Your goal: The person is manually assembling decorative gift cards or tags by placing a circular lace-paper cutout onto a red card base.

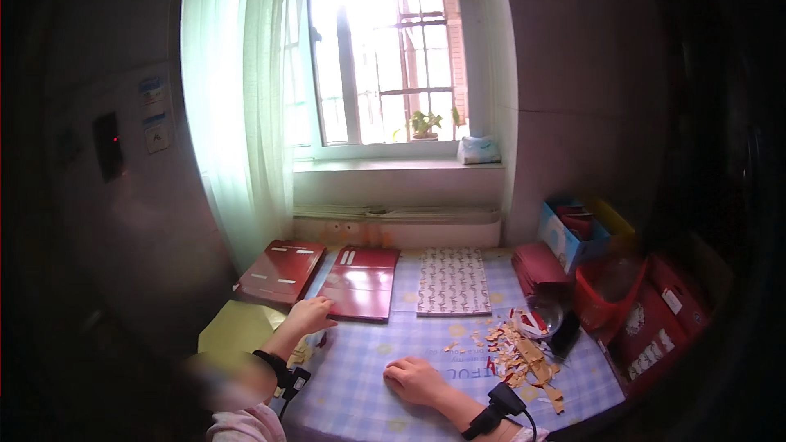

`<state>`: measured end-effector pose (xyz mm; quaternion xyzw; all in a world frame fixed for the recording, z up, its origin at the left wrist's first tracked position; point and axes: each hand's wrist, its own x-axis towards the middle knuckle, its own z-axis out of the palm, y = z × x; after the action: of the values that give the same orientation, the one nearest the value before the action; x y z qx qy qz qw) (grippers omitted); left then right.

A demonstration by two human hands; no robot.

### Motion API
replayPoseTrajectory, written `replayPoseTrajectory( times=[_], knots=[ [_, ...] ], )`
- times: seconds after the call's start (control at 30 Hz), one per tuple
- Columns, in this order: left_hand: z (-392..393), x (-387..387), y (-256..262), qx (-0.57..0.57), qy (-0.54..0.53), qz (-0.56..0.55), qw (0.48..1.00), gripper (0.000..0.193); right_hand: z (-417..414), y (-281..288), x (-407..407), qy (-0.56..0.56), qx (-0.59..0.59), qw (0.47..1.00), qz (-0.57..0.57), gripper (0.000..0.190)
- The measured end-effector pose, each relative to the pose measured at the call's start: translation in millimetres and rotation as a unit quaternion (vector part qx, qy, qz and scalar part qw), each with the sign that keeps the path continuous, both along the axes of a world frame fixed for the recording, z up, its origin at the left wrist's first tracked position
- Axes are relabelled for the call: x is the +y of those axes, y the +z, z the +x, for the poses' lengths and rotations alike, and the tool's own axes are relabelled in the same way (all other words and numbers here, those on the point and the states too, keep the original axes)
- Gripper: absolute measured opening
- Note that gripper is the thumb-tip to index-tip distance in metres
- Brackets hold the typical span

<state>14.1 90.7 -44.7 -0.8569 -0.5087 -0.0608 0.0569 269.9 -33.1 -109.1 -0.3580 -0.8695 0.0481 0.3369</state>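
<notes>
My left hand (312, 315) is at the near left corner of a stack of glossy red printed card sheets (362, 285), fingers a little apart and nothing seen in them. Whether its fingertips touch the stack is unclear. Left of it lies another pile of dark red card sheets (279, 273) with pale slots. My right hand (416, 379) rests on the checked tablecloth (368, 374) with its fingers curled, their undersides hidden. Beyond it lies a stack of white patterned sheets (454, 282). To its right is a heap of tan and red paper scraps (522, 356).
Yellow paper (236, 328) lies by my left forearm. At right are folded red pieces (540, 264), a clear round container (543, 318), a dark object (565, 334), a red basket (605, 294), a blue box (571, 236) and a large red box (660, 325). A refrigerator (141, 215) stands left.
</notes>
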Motion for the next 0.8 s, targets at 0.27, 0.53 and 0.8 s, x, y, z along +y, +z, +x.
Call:
replayPoseTrajectory(
  times=[0.27, 0.53, 0.8],
  knots=[
    [19, 32, -1, -0.034, -0.090, -0.068, 0.993, 0.037, -1, -3, -1, 0.007, 0.006, 0.999, -0.031, 0.013],
    [16, 45, 8, 0.027, -0.082, -0.117, 0.989, 0.029, 0, -3, 0, 0.011, 0.009, 0.999, -0.035, 0.012],
    [18, 42, 9, 0.012, -0.078, -0.093, 0.992, 0.018, 2, -5, 3, 0.019, 0.013, 0.999, -0.041, 0.012]
  ],
)
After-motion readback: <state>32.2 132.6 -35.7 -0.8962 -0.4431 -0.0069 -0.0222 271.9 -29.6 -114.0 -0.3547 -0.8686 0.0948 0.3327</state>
